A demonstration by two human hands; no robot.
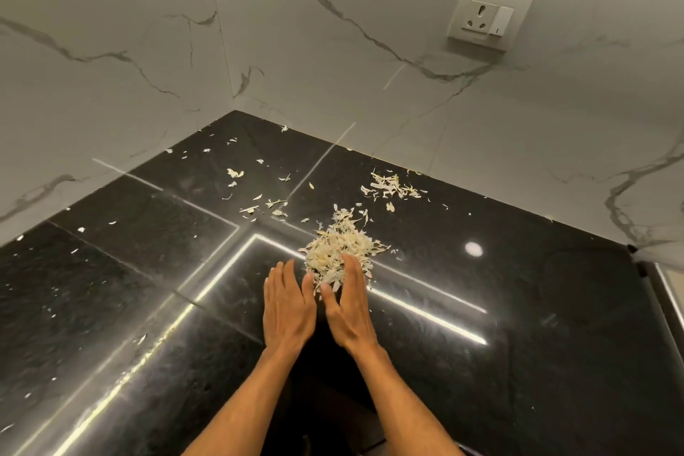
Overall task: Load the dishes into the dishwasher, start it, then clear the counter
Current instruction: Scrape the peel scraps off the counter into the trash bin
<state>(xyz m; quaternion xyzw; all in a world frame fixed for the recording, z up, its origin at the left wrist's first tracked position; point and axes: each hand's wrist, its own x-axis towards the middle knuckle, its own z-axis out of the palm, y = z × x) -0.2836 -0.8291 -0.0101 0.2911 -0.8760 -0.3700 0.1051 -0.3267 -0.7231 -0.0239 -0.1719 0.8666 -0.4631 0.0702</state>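
Note:
A heap of pale dry peel scraps (pixel 342 246) lies on the glossy black counter (pixel 499 289), near its middle. My left hand (pixel 287 302) lies flat on the counter just left of the heap, fingers straight. My right hand (pixel 348 302) stands on its edge against the heap's near right side, fingers straight and touching the scraps. A smaller clump of scraps (pixel 390 188) lies farther back on the right, near the wall. Loose flakes (pixel 255 209) are scattered across the counter toward the corner.
White marble-patterned walls meet in a corner (pixel 234 105) behind the counter. A wall socket with a switch (pixel 488 17) sits high on the right wall. The counter ends at the right edge (pixel 651 270). Bright light strips reflect in the black surface.

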